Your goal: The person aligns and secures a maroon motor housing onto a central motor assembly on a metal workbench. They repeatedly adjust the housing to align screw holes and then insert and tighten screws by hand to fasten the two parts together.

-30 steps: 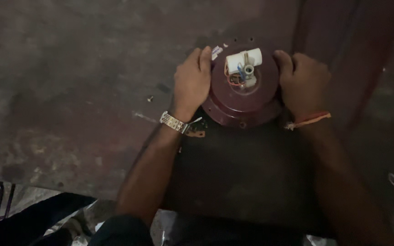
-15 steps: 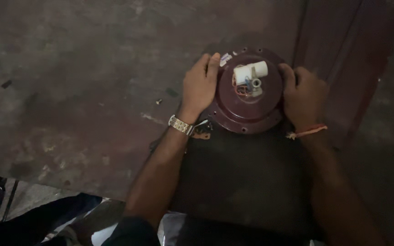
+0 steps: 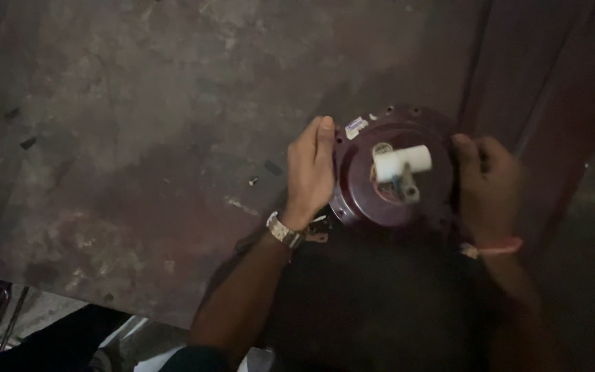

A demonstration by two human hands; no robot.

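From the head camera, looking straight down, a round dark-red metal housing [image 3: 395, 172] sits on a worn, stained floor [image 3: 139, 138], near the right of the picture and just left of a dark-red upright panel [image 3: 518, 83]. The left hand [image 3: 311, 172] lies flat against the left rim of the housing, fingers together and pointing up along its edge, pressed to it rather than curled round it. The right hand [image 3: 487, 182] is wrapped over the right rim, fingers bent on the edge, so the two hands grip the housing from opposite sides, well apart from each other. In the middle of the housing a short white plastic tube [image 3: 402, 162] lies across a small metal fitting [image 3: 404, 189] with wires about it. A pale label [image 3: 356, 127] is stuck on the upper left rim. The left wrist carries a metal watch [image 3: 284, 231]; the right wrist has an orange band [image 3: 494, 246]. Below the housing all is dark and hard to make out
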